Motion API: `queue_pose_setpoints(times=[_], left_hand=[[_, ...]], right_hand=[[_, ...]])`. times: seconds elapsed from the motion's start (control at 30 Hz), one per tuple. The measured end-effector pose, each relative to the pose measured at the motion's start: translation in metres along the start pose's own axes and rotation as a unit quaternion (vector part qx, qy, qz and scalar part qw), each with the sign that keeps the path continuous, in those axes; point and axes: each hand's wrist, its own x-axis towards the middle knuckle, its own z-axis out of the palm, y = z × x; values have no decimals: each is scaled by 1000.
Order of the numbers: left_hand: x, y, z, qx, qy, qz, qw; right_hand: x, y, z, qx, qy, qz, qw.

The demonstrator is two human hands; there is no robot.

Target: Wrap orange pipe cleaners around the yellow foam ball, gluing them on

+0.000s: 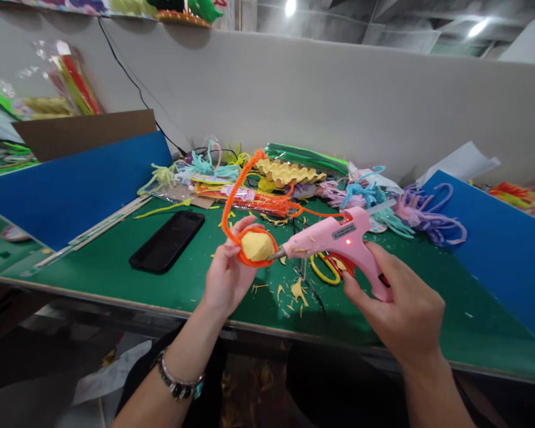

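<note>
Near the middle, my left hand (229, 276) holds a yellow piece (256, 245) with an orange pipe cleaner (230, 205) wound around its rim. The pipe cleaner's free end rises in a curve above the hand. In my right hand (405, 303) is a pink glue gun (330, 235), its fingers wrapped round the handle and a red light lit on its side. The metal nozzle meets the right edge of the orange rim. A glue stick (381, 207) sticks out of the gun's back. Behind the gun, yellow-handled scissors (324, 270) lie partly hidden.
A black phone (167, 241) lies on the green table (160, 291). Bundles of pipe cleaners (258, 199) and a yellow egg carton piece (289, 172) are heaped at the back. Blue boards (80, 184) stand at both sides. Yellow scraps (298, 291) lie below the gun.
</note>
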Motion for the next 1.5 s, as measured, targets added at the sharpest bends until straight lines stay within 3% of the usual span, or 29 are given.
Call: queue_pose_setpoints(times=[0.43,0.63,0.97,1.1,1.23,1.37,1.5], left_hand=[[0,1,0,1,7,-6,1000],[0,2,0,7,-18,-1,1000],[-2,2,0,22,-46,-23,998],[-2,3,0,21,-19,-40,999],[1,8,0,30,53,-70,996],[6,12,-4,64,106,-59,990],[11,11,-11,79,133,-4,988]], right_hand=[[-1,5,-1,-13,7,1,1000],[-1,6,-1,-15,7,4,1000],[-2,5,1,-22,35,74,996],[-3,11,4,-39,64,104,992],[-6,27,7,-79,71,124,987],[-15,55,8,-135,43,173,975],[-31,85,10,-154,-12,208,966]])
